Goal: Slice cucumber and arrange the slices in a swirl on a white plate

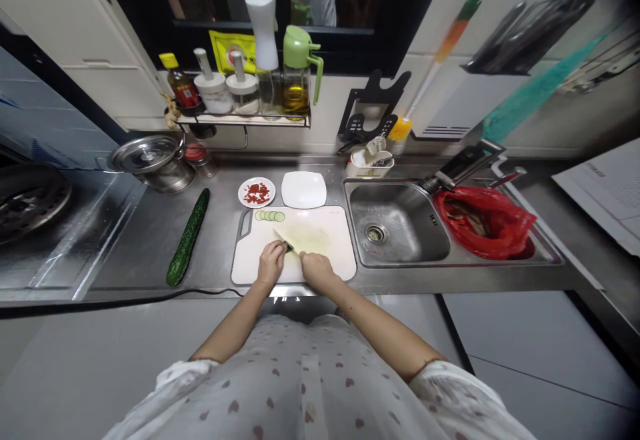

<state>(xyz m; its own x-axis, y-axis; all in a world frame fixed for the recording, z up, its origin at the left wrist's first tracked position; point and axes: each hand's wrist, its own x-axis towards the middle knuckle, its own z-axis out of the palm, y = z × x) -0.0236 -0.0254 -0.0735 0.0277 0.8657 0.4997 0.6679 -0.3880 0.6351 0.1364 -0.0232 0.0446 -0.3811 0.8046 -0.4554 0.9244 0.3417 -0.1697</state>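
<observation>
A white cutting board lies on the steel counter. My right hand is closed round the handle of a knife, whose blade points up and left across the board. Beside the blade, my left hand pinches a small dark green piece, which looks like cucumber and is partly hidden by the fingers. Several thin cucumber slices overlap in a row at the board's upper left. Behind the board are a plate of chopped red bits and a white plate with nothing on it.
A whole cucumber lies left of the board, near a lidded steel pot. To the right are a sink and a red plastic bag. Bottles stand on a rack at the back. A black cable runs along the front edge.
</observation>
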